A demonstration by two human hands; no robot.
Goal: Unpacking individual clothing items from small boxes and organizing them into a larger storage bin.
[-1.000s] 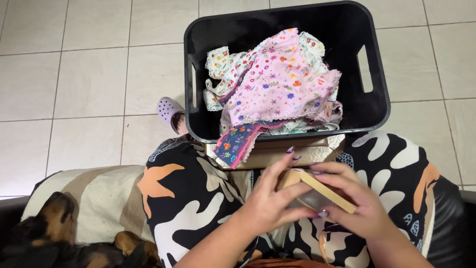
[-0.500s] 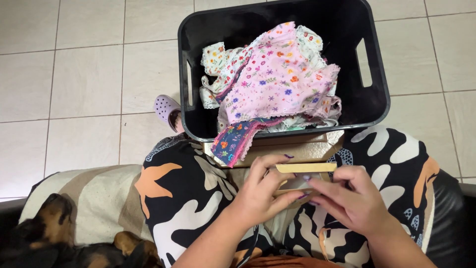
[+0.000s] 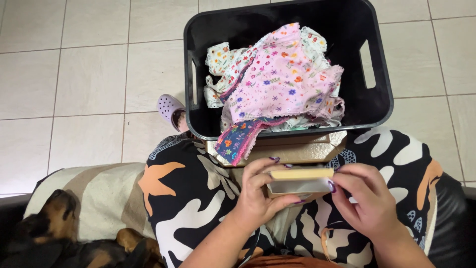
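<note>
A small flat box (image 3: 299, 179) with a tan top and a silvery side is held level over my lap. My left hand (image 3: 258, 196) grips its left end, thumb below and fingers on top. My right hand (image 3: 369, 201) holds its right end with the fingertips. Just beyond the box, a black plastic basket (image 3: 377, 106) on the floor holds a heap of floral clothes (image 3: 280, 82), mostly pink. A dark blue flowered piece (image 3: 237, 141) hangs over the basket's near rim. A gold-coloured box (image 3: 292, 149) lies between the basket and my knees.
My legs wear black, white and orange patterned trousers (image 3: 198, 198). A lilac clog (image 3: 171, 109) shows on my foot beside the basket. A black-and-tan dog (image 3: 54, 233) lies on a beige striped cover (image 3: 99, 198) at my left. Pale floor tiles (image 3: 74, 74) surround the basket.
The small box has turned from tilted to level. My right hand has slid from under it to its right end. The view has shifted slightly.
</note>
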